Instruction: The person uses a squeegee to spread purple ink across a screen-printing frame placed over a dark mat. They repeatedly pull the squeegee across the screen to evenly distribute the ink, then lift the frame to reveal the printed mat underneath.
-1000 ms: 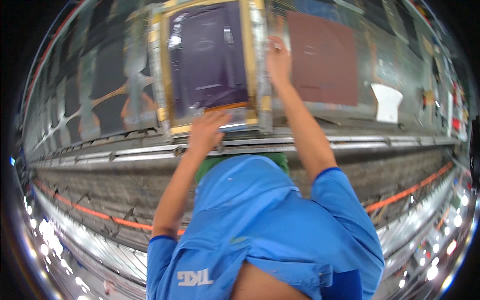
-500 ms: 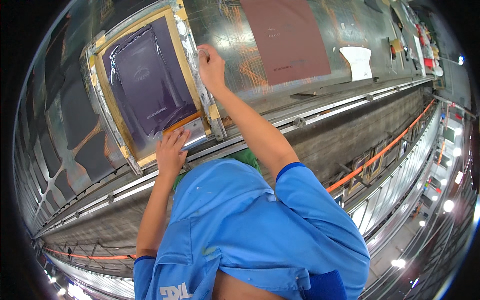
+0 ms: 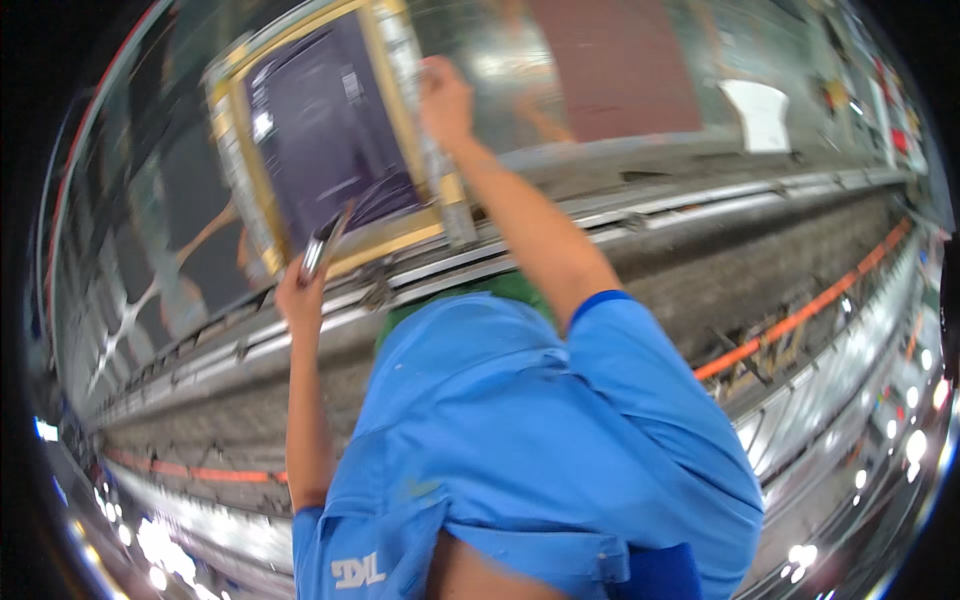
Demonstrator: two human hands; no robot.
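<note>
A screen-printing frame (image 3: 400,60) lies on the long table, its mesh edged with yellowish tape and coated with dark purple ink (image 3: 335,130). My left hand (image 3: 298,292) is closed around a squeegee (image 3: 318,248), a shiny metal holder with a thin blade. It is tilted up over the frame's near left corner, and motion blurs it. My right hand (image 3: 446,100) is closed on the frame's right side, its fingertips partly smeared by motion.
To the right of the frame lies a maroon sheet (image 3: 620,70), then a white curved cut piece (image 3: 757,115). Dark cut panels (image 3: 190,240) cover the table at left. A metal rail (image 3: 640,218) runs along the table's near edge, close to my body.
My left hand has lifted the squeegee off the near end of the screen and drawn it back left, turning it on edge. My right hand stays at the frame's side. The whole view has shifted.
</note>
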